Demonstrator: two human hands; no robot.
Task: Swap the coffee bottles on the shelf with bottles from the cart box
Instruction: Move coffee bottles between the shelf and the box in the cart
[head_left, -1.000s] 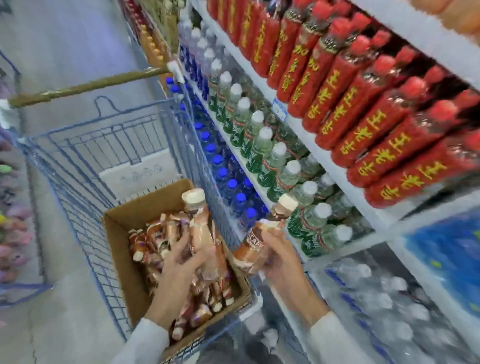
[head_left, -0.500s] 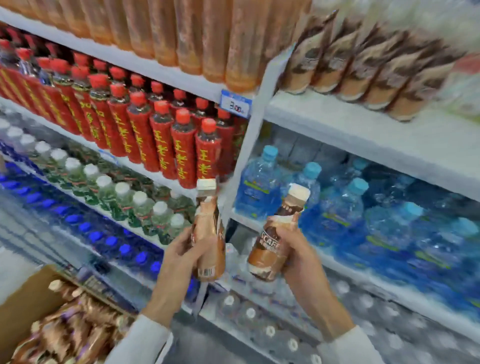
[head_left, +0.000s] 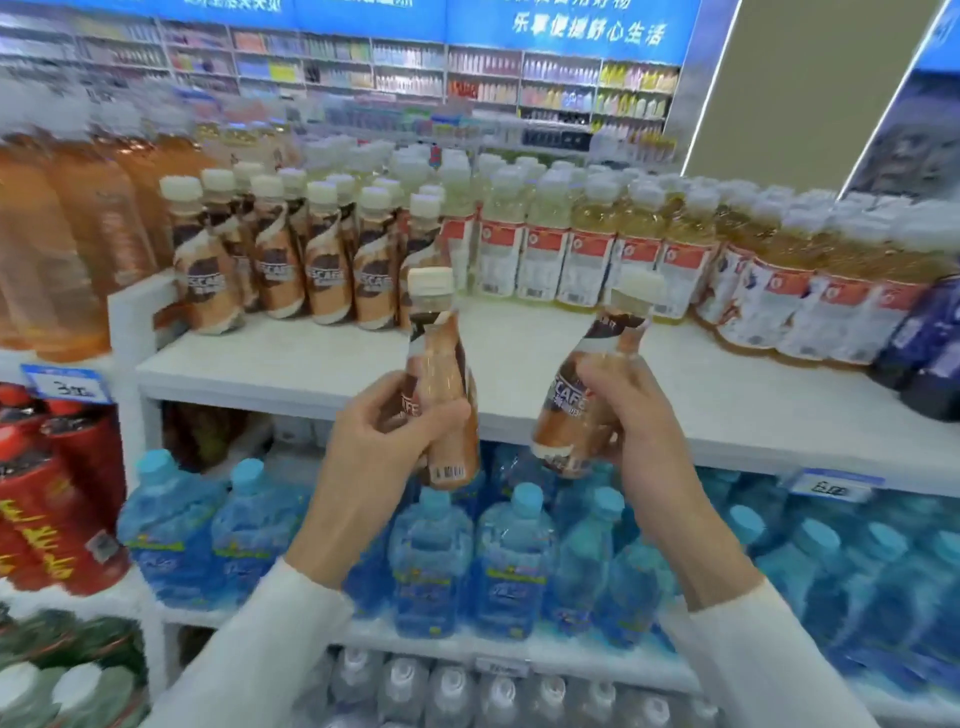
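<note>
Your left hand (head_left: 384, 441) is wrapped around a brown-labelled plastic coffee bottle with a cream cap (head_left: 441, 384); your right hand (head_left: 631, 415) grips its twin (head_left: 582, 395), tilted. Set both upright on the white shelf (head_left: 727, 395) beyond your fingertips, just right of the standing coffee row (head_left: 291, 265); release once they stand steady.

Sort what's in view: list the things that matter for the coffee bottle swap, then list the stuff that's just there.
Part of the job:
left hand holding a coffee bottle
right hand holding a second coffee bottle
coffee bottles on the shelf
white shelf

Just there:
yellow drink bottles
blue water bottles
red bottles
</note>
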